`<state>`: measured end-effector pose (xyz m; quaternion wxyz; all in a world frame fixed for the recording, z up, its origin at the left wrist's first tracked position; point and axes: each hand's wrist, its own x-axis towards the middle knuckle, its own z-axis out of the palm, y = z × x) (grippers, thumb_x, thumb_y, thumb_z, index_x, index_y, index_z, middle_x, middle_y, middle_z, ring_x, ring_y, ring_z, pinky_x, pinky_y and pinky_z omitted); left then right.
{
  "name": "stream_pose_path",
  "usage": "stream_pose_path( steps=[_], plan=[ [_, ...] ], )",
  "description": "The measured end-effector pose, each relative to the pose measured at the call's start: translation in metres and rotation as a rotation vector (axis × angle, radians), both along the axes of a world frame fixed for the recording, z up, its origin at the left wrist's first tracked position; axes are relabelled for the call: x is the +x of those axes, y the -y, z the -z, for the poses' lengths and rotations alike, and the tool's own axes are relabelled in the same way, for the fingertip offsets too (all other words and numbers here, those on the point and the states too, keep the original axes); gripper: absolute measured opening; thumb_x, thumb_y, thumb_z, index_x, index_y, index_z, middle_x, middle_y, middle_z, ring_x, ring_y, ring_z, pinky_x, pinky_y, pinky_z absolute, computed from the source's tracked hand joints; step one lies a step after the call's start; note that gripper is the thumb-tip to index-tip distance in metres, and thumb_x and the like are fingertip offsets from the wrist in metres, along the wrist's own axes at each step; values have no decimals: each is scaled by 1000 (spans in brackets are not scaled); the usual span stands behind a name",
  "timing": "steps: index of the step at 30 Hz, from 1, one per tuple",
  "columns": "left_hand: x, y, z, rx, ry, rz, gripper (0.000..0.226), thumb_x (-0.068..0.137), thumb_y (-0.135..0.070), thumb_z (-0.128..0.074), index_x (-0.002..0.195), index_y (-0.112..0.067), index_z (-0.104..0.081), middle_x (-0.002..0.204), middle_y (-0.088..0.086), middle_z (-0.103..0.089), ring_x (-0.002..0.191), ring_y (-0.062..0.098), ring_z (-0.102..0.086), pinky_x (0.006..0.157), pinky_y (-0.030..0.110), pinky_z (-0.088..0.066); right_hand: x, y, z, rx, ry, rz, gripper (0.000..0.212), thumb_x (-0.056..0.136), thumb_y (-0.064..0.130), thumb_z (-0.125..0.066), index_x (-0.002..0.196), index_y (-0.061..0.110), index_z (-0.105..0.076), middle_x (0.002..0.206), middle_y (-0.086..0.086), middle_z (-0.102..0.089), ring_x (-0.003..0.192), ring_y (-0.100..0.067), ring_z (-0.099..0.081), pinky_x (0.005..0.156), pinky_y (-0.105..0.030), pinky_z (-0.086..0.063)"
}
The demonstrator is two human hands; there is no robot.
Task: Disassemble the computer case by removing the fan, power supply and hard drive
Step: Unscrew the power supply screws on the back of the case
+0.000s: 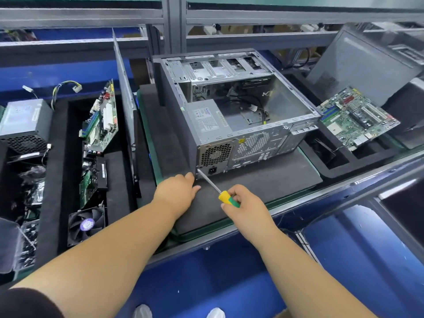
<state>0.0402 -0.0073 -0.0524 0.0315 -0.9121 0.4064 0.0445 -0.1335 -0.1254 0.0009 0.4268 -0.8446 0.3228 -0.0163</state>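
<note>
An open grey computer case point(296, 106) lies on its side on a dark foam mat point(263, 180). A silver power supply point(207, 121) sits in the case's near-left corner, its vent and socket facing me. My right hand point(243, 207) grips the yellow-green handle of a screwdriver point(226, 196). The tip touches the case's rear panel at the lower-left corner of the power supply. My left hand point(177, 191) rests on the mat by that corner, fingers against the case's edge. Loose cables lie inside the case.
A motherboard point(358, 117) lies tilted in a foam tray at the right. At the left, trays hold another power supply point(25, 125), circuit boards point(103, 120), a black fan point(86, 224) and several small parts. A side panel point(125, 92) stands upright left of the case.
</note>
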Motion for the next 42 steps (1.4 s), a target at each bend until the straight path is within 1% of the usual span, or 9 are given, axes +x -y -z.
stream_pose_path(
  steps=[5,14,24,27,30,32,36,39,42],
  plan=[
    [-2,0,1,-8,58,27,33,104,-37,-28,113,-11,-47,94,9,-59,79,30,-60,53,34,-35,-13,18,-3,35,18,11,12,89,35,-62,90,36,-50,90,9,-60,70,-10,-52,56,-27,-42],
    [-13,8,-5,90,8,-176,19,97,-11,-39,112,-7,-50,106,11,-55,92,30,-58,61,35,-38,-37,47,-11,49,47,3,12,90,35,-63,89,36,-51,92,10,-61,75,-12,-56,63,-31,-48],
    [5,0,-5,-117,-107,-208,16,103,-20,-38,94,-7,-43,95,16,-58,84,34,-58,66,38,-44,-37,47,-4,168,76,31,9,86,35,-63,87,39,-54,84,9,-63,66,-14,-53,70,-45,-55],
    [12,-6,-6,-431,-381,-420,21,103,-20,-39,86,-10,-45,77,11,-56,66,26,-50,55,32,-36,-29,41,-1,195,92,40,9,85,34,-63,85,39,-55,79,10,-63,64,-14,-53,71,-46,-56],
    [11,-4,-13,-981,-1049,-701,30,105,-15,-33,78,-11,-48,65,2,-39,50,13,-31,41,20,-28,-23,36,-1,218,114,53,6,85,33,-63,89,35,-58,81,2,-65,66,-14,-53,72,-46,-56],
    [8,-6,-24,-1171,-1366,-832,31,104,-11,-30,78,-12,-47,63,-1,-34,47,8,-25,37,16,-21,-20,34,-3,246,149,83,5,87,30,-63,88,35,-59,80,1,-67,64,-11,-55,68,-39,-55],
    [4,-15,-37,-1216,-1626,-881,27,96,-7,-32,76,-10,-48,65,1,-36,49,10,-28,42,18,-21,-17,33,-9,304,237,170,12,91,20,-61,87,31,-61,71,8,-64,60,-4,-56,55,-14,-46],
    [2,-17,-44,-1173,-1678,-842,29,94,-9,-29,71,-10,-47,66,2,-34,49,11,-27,42,19,-20,-16,31,-16,324,270,231,7,92,20,-60,91,26,-62,71,8,-64,61,-6,-57,55,-14,-45],
    [-1,-16,-50,-1160,-1758,-848,43,103,-32,-32,67,-12,-45,61,0,-34,48,10,-25,40,19,-18,-14,24,-25,327,273,275,4,93,21,-59,92,23,-62,67,8,-63,58,-8,-56,58,-21,-45]
  ],
)
